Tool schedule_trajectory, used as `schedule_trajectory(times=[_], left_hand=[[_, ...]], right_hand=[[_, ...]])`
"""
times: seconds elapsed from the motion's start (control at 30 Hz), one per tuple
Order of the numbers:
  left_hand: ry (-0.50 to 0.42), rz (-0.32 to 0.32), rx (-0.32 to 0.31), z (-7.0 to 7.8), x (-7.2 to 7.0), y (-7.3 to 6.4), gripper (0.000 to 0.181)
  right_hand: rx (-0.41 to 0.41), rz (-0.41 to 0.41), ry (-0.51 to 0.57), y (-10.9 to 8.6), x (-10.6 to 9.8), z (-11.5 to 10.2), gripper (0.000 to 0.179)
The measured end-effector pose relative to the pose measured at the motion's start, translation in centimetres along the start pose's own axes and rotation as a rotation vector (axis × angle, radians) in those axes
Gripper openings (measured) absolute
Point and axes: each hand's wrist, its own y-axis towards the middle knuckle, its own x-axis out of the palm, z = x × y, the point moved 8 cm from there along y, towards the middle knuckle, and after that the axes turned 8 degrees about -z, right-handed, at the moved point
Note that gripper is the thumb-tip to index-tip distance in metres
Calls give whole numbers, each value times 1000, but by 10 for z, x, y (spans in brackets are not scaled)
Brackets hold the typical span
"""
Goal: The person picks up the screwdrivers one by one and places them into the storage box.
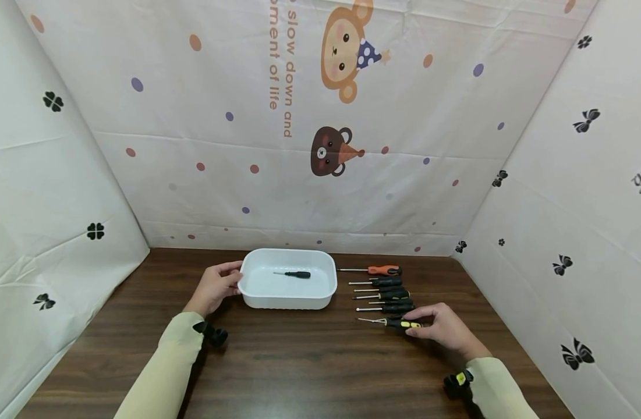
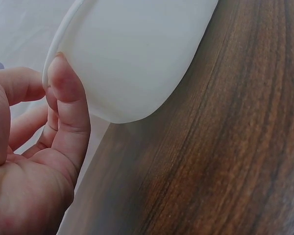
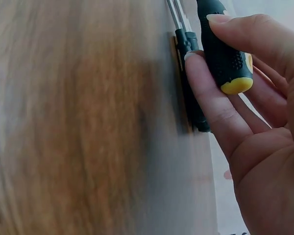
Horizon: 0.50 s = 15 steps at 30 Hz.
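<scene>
On the table stands a white plastic tray, and my left hand pinches its left rim. In the left wrist view, thumb and fingers meet at the edge of the tray. A small black screwdriver lies inside the tray. To the right, my right hand grips the handle of a black and yellow screwdriver, its shaft pointing left. The right wrist view has this screwdriver between thumb and fingers, its yellow butt showing. Just beyond it are other black-handled screwdrivers.
Several black-handled screwdrivers lie in a column right of the tray, shafts pointing left. An orange and black screwdriver lies at the back. Printed white cloth encloses the dark wooden table at the back and both sides.
</scene>
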Motion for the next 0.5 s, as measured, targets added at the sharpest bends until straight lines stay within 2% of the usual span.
schedule_trajectory(times=[0.23, 0.5], left_hand=[[1, 0, 2, -1, -1, 0, 49], [4, 5, -3, -2, -1, 0, 49]], right_hand=[[-26, 13, 85, 3, -1, -9, 30], [-61, 53, 58, 9, -2, -20, 30]])
